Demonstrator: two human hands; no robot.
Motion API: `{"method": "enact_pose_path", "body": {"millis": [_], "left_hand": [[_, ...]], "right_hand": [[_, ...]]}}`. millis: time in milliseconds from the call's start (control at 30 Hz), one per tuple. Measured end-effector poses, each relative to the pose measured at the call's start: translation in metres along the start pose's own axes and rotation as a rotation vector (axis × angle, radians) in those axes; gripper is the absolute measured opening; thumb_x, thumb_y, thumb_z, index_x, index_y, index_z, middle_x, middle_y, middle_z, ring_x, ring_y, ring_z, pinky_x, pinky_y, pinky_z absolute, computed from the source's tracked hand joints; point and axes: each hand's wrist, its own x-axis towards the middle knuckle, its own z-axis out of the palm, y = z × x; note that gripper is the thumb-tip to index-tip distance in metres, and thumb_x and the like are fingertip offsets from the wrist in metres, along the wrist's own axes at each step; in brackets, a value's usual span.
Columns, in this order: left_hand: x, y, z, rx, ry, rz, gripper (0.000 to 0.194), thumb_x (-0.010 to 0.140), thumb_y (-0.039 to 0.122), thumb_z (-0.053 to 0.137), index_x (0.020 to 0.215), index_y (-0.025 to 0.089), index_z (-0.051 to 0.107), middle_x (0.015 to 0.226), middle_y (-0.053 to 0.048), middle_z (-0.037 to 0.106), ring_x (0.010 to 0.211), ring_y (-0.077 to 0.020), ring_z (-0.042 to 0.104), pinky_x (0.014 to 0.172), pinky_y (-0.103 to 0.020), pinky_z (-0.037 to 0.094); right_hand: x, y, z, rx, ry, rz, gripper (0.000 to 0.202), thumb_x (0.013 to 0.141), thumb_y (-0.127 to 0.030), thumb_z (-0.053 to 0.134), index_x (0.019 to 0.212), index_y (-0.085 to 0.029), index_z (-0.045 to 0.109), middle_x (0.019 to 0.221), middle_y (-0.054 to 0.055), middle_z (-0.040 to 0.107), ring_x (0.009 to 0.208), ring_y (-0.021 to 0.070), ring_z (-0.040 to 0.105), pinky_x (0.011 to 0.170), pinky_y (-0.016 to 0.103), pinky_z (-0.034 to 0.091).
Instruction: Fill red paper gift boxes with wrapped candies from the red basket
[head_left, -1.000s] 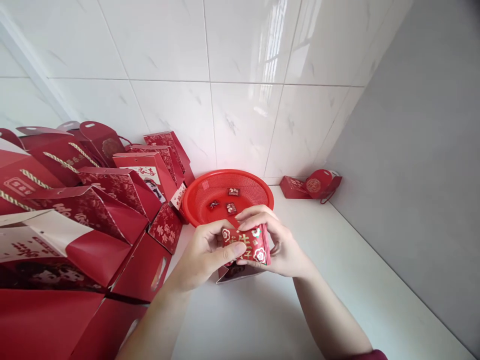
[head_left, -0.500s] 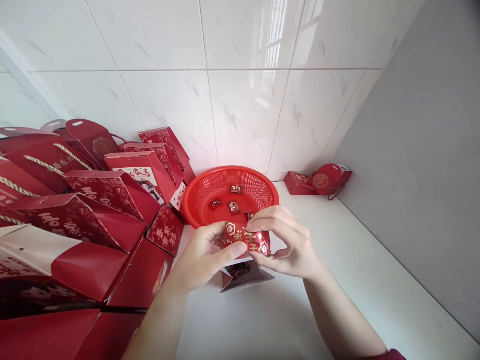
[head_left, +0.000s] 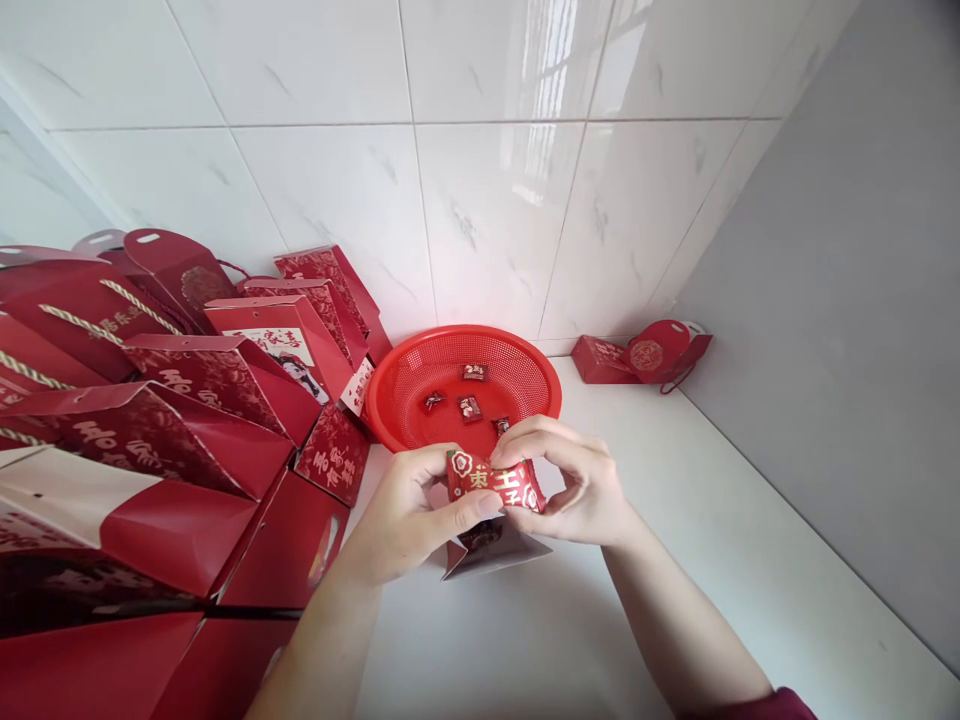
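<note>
Between both hands is a small red candy packet (head_left: pixel 487 480) with gold characters and white flower prints. My left hand (head_left: pixel 416 505) pinches its left part, thumb across the front. My right hand (head_left: pixel 574 475) grips the right part, fingertips on the top edge and thumb below. Just under the packet stands an open gift box (head_left: pixel 499 562) with a pale flap toward me; dark wrapped pieces show inside, and the rest of it is hidden by my hands. Behind them a red plastic basket (head_left: pixel 382 400) holds several small dark-wrapped candies (head_left: pixel 470 408).
Many red gift boxes (head_left: pixel 202 400) crowd the left side, some with rope handles. Another red box (head_left: pixel 600 360) lies by the wall at the back right. A white tiled wall (head_left: pixel 322 180) closes the back, and a grey panel (head_left: pixel 840 300) bounds the right of the white tabletop (head_left: pixel 712 520).
Both hands keep hold of the candy packet, which has tilted and creased slightly between the fingers. The whole view has shifted a little; the basket and boxes stay in place.
</note>
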Motion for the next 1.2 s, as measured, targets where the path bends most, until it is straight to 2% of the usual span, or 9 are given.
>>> {"method": "enact_pose_path", "body": {"millis": [100,167,267,333,433,600,900,1100,1200], "left_hand": [[0.000,0.000,0.001,0.002,0.012,0.004,0.026,0.082,0.041,0.070,0.083,0.016,0.062,0.077,-0.002,0.058,0.073,-0.0156,0.057,0.067,-0.027,0.049],[0.001,0.000,0.000,0.062,0.063,0.022,0.026,0.083,0.042,0.068,0.088,0.016,0.064,0.082,-0.003,0.061,0.076,-0.0163,0.058,0.067,-0.027,0.048],[0.002,0.002,-0.001,0.310,0.196,0.075,0.026,0.084,0.042,0.067,0.083,0.017,0.064,0.077,-0.001,0.060,0.073,-0.0146,0.056,0.066,-0.025,0.045],[0.004,0.003,0.000,0.499,0.257,0.108,0.027,0.085,0.042,0.066,0.077,0.017,0.061,0.072,0.000,0.058,0.069,-0.0130,0.053,0.065,-0.025,0.042],[0.005,0.004,0.002,0.632,0.268,0.139,0.032,0.086,0.043,0.063,0.070,0.017,0.056,0.068,0.002,0.055,0.065,-0.0114,0.049,0.062,-0.025,0.039],[0.005,0.003,0.005,0.609,0.240,0.120,0.038,0.084,0.047,0.065,0.067,0.018,0.048,0.065,0.004,0.048,0.061,-0.0096,0.043,0.058,-0.024,0.036],[0.004,0.005,0.003,0.579,0.185,0.144,0.036,0.084,0.047,0.066,0.071,0.018,0.048,0.069,0.005,0.048,0.066,-0.0096,0.046,0.062,-0.023,0.039],[0.002,0.004,0.007,0.695,0.254,0.166,0.034,0.082,0.047,0.068,0.074,0.019,0.052,0.071,0.004,0.052,0.067,-0.0110,0.048,0.064,-0.025,0.040],[0.004,0.003,0.009,0.696,0.257,0.185,0.027,0.083,0.043,0.067,0.078,0.019,0.057,0.074,0.003,0.056,0.069,-0.0117,0.052,0.065,-0.025,0.041]], "right_hand": [[0.000,0.001,0.000,-0.007,-0.016,0.018,0.027,0.079,-0.021,0.071,0.104,-0.023,0.061,0.094,0.004,0.066,0.086,0.0191,0.065,0.075,0.035,0.058],[0.000,0.001,0.000,-0.068,-0.050,0.039,0.029,0.083,-0.024,0.069,0.110,-0.023,0.059,0.100,0.006,0.066,0.092,0.0205,0.064,0.079,0.037,0.057],[0.001,0.000,0.000,-0.281,-0.109,0.044,0.035,0.088,-0.025,0.064,0.123,-0.024,0.055,0.118,0.009,0.064,0.108,0.0243,0.060,0.091,0.044,0.051],[0.002,0.000,0.000,-0.430,-0.130,0.015,0.035,0.090,-0.027,0.063,0.124,-0.024,0.056,0.126,0.010,0.062,0.115,0.0263,0.058,0.096,0.046,0.047],[0.002,0.002,0.001,-0.550,-0.137,-0.061,0.032,0.090,-0.023,0.063,0.122,-0.022,0.059,0.119,0.008,0.067,0.116,0.0250,0.059,0.102,0.046,0.043],[0.000,0.004,0.002,-0.583,-0.140,-0.106,0.030,0.091,-0.016,0.058,0.120,-0.023,0.060,0.110,0.003,0.072,0.108,0.0205,0.064,0.108,0.045,0.037],[0.000,0.002,0.002,-0.549,-0.121,-0.119,0.026,0.086,-0.009,0.057,0.106,-0.023,0.063,0.104,0.000,0.073,0.102,0.0178,0.065,0.113,0.046,0.032],[-0.001,0.003,0.006,-0.589,-0.054,-0.146,0.022,0.087,-0.007,0.057,0.103,-0.022,0.062,0.098,0.000,0.072,0.103,0.0176,0.064,0.114,0.045,0.031],[0.000,0.001,0.007,-0.579,-0.079,-0.083,0.017,0.088,-0.011,0.059,0.102,-0.020,0.061,0.098,0.003,0.070,0.101,0.0185,0.063,0.110,0.044,0.036]]}}
